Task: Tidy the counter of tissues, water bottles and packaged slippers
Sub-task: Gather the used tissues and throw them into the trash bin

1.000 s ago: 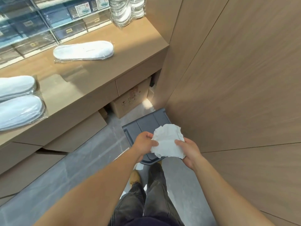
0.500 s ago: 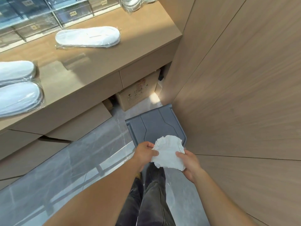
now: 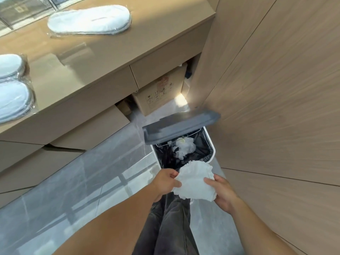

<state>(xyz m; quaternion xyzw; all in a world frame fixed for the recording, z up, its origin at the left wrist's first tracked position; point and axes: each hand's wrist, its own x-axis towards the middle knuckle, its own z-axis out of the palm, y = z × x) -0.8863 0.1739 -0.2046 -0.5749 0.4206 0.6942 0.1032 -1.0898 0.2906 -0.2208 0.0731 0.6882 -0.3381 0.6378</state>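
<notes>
A crumpled white tissue (image 3: 194, 181) is held between my left hand (image 3: 166, 182) and my right hand (image 3: 221, 190), just in front of the near rim of a white pedal bin (image 3: 212, 152). The bin's grey lid (image 3: 179, 126) stands raised, and more white tissues (image 3: 184, 147) lie inside on the black liner. On the tan counter (image 3: 114, 50) to the left lie white slippers in clear packaging: one pair (image 3: 89, 20) at the back, two more (image 3: 12, 89) at the left edge.
A tall wooden wall panel (image 3: 272, 89) runs along the right, close to the bin. A cardboard box (image 3: 160, 91) sits under the counter. Grey tiled floor (image 3: 73, 190) stretches to the left. My dark trouser legs (image 3: 171, 227) are below my hands.
The bin's lid, shut in the earlier frames, has swung up and the inside shows. My view has moved closer to the bin; both hands still hold the tissue.
</notes>
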